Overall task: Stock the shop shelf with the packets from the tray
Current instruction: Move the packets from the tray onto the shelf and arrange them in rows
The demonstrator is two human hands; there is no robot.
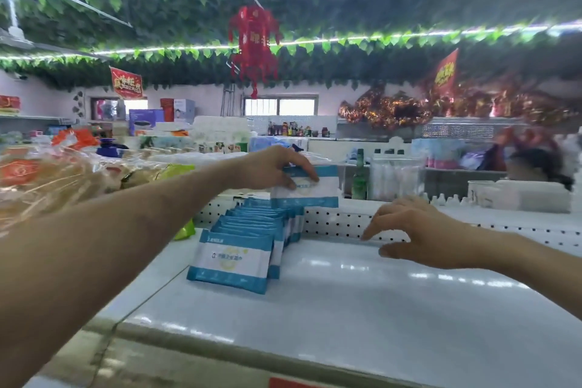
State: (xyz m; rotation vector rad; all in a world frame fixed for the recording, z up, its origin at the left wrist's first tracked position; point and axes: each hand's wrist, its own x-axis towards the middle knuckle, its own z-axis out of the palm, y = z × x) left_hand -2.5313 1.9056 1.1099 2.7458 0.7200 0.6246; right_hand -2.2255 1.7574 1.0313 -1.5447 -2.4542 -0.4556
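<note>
**One packet (310, 190) held high**

Pinching it with left hand (277, 167) at centre of frame, fingers curled over the top edge, thumb on the near side. Hovering with right hand (409, 230) at centre right, fingers spread and half bent, touching nothing. Probably light, soft, with slippery film; better to take by the flat sealed edge. Just below, row of packets (248, 230) standing on white shelf (346, 309).

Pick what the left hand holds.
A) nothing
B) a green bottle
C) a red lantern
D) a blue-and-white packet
D: the left hand grips a blue-and-white packet by its top edge, above the back end of the row on the shelf.
</note>
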